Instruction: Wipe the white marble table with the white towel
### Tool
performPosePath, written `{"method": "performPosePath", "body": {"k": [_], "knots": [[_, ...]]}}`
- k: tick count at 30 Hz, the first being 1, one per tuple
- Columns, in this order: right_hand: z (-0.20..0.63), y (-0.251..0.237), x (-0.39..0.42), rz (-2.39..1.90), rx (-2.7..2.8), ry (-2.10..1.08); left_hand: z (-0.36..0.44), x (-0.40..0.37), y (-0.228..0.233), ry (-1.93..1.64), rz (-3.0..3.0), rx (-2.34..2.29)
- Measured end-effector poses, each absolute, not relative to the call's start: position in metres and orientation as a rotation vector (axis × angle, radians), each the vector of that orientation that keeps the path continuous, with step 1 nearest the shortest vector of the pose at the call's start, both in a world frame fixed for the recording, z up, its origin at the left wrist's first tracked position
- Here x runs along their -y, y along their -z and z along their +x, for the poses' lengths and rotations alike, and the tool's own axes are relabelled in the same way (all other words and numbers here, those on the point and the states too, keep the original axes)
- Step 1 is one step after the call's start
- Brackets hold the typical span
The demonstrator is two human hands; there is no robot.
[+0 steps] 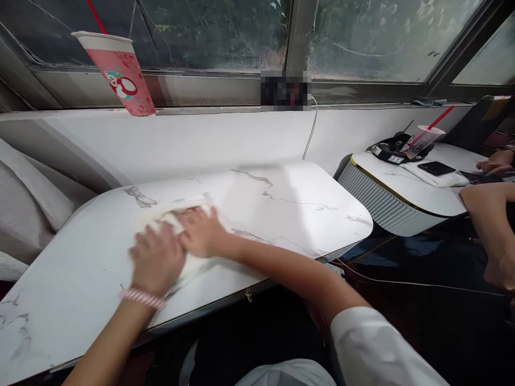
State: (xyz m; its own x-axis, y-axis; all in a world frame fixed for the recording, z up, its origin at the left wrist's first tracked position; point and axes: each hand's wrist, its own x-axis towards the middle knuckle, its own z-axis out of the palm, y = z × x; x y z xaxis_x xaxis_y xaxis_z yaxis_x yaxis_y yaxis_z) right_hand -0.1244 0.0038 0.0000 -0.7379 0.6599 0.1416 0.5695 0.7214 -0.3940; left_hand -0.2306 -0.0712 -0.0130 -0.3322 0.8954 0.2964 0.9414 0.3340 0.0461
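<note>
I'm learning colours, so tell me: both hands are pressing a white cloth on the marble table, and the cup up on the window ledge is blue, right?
Not quite. The cup on the ledge is pink-red, not blue, as the head view shows. The rest holds: the left hand and right hand both press a white cloth on the marble table.
</note>
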Motion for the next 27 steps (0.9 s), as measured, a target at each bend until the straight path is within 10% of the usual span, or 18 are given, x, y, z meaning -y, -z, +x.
{"method": "performPosePath", "body": {"k": [15, 27], "knots": [[0.226, 0.005, -0.048, -2.001, 2.101, -0.087, 0.1, -0.061, 0.001, 0.365, -2.641, 1.889], [0.166, 0.0, -0.09, -2.141, 2.032, -0.028, 0.049, -0.109, -0.003, 0.379, -2.717, 1.924]]}}
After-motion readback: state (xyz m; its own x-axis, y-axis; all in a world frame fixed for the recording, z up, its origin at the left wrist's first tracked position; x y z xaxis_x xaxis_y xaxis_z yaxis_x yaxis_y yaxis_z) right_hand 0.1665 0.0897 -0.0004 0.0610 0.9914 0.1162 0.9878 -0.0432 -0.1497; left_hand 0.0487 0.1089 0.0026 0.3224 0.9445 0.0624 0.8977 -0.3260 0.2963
